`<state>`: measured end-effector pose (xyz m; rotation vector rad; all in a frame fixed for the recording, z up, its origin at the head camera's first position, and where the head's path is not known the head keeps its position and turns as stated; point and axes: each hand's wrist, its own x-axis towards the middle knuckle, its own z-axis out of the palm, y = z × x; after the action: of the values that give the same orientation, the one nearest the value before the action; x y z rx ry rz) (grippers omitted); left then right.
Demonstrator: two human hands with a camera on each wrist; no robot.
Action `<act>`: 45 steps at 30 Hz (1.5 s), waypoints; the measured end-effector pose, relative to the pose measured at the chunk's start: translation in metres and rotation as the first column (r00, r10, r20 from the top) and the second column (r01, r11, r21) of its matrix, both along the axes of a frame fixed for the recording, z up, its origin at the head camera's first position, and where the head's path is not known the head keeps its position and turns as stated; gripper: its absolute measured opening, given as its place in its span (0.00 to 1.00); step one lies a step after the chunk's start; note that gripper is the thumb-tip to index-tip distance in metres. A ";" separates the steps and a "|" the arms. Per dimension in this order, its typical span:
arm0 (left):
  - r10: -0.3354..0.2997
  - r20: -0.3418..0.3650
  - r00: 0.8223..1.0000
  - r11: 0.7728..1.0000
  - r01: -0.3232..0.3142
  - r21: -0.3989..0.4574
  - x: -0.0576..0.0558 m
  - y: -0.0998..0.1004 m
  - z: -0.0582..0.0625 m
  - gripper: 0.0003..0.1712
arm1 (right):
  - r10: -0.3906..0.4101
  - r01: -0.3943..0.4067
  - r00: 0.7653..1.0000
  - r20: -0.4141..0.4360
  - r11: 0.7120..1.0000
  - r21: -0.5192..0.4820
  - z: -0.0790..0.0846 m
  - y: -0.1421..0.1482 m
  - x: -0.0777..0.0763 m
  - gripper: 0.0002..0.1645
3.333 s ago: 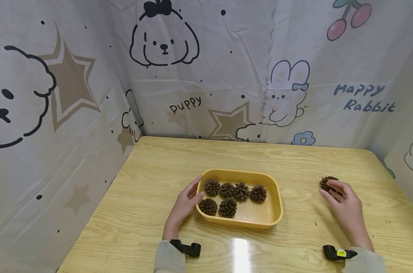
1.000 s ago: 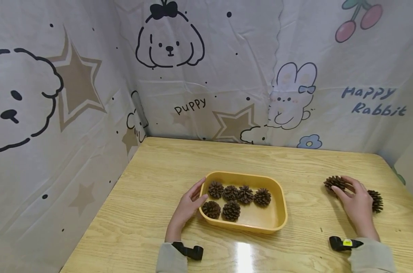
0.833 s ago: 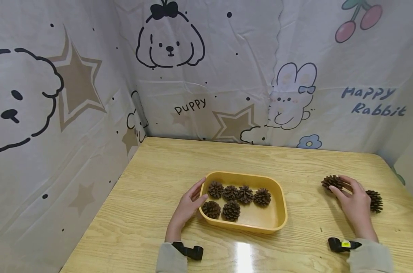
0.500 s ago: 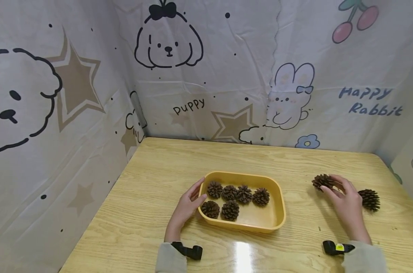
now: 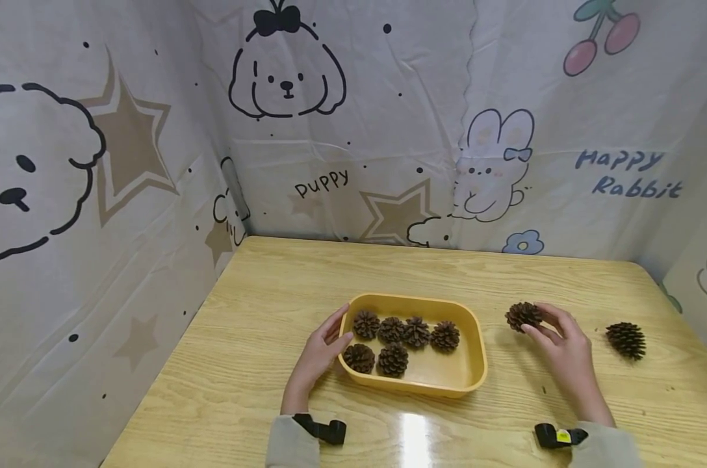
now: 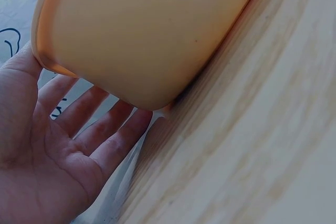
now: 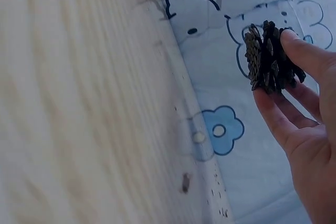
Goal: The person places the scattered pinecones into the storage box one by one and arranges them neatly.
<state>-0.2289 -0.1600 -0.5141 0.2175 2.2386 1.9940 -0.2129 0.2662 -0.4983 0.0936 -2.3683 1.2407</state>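
A pinecone [image 5: 524, 316] is pinched between thumb and fingers of my right hand [image 5: 566, 354], to the right of the yellow tray [image 5: 447, 370]. In the right wrist view this pinecone [image 7: 270, 59] is off the table, its scales spread. My left hand [image 5: 318, 351] holds the tray's left end, thumb at the rim. The left wrist view shows its fingers [image 6: 105, 124] against the tray's outer wall [image 6: 147, 35]. Inside the tray sit several brown pinecones [image 5: 393, 359], mostly toward its left side. Another pinecone [image 5: 626, 340] lies on the table, right of my right hand.
The wood-grain table [image 5: 283, 273] carries everything. A printed curtain [image 5: 353, 130] rises behind and on both sides of it. The tray's right end has bare floor [image 5: 455, 367]. Small dark bits [image 5: 544, 390] lie on the tabletop near my right wrist.
My right hand has lifted the pinecone and carried it left toward the tray. The pinecone farther right, unseen in the oldest frame, is now fully in view. My left hand stays at the tray.
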 end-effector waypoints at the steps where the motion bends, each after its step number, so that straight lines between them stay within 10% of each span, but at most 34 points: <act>1: -0.001 0.000 1.000 1.000 0.001 -0.003 0.000 0.000 0.000 0.34 | 0.010 -0.010 1.000 -0.002 1.000 -0.003 0.000 -0.003 0.000 0.30; 26: -0.001 0.000 1.000 1.000 0.001 0.009 0.001 0.000 0.001 0.34 | 0.358 -0.366 0.910 -0.210 0.931 -0.001 0.015 -0.066 0.008 0.34; 45: -0.005 0.002 1.000 1.000 0.005 0.001 0.002 -0.001 0.004 0.34 | 0.551 -0.528 0.829 -0.100 0.828 0.191 0.028 -0.097 0.012 0.31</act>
<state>-0.2271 -0.1607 -0.5103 0.2207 2.2339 1.9916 -0.2008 0.1695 -0.4706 0.9401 -2.3748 1.2203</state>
